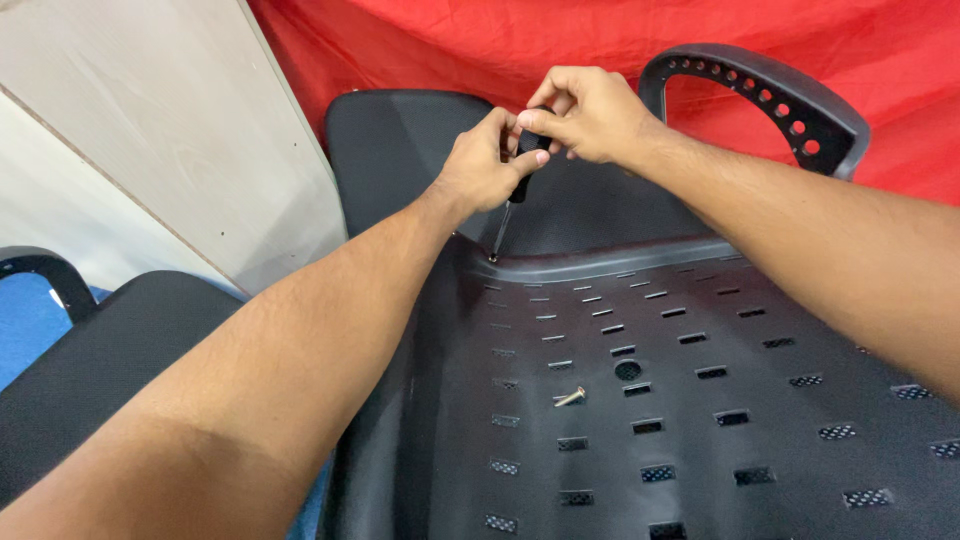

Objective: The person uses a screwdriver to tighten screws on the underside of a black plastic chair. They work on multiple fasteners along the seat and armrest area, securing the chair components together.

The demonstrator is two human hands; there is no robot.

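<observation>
**Both hands on a screwdriver at the chair shell's ridge**

Forearms reach in from the near edge across a black perforated chair shell (pixel 700 400). Left hand (pixel 480 165) is clamped around the black handle of a screwdriver (pixel 518 190); right hand (pixel 590 112) pinches the handle's top. Below the left hand, the tip meets the shell's raised ridge. A loose screw (pixel 570 397) lies on the shell, well below both hands. Beyond the right hand stands a black armrest (pixel 770 95) against red cloth (pixel 560 40).

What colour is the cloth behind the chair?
Red; the cloth shows best in the head view.
</observation>
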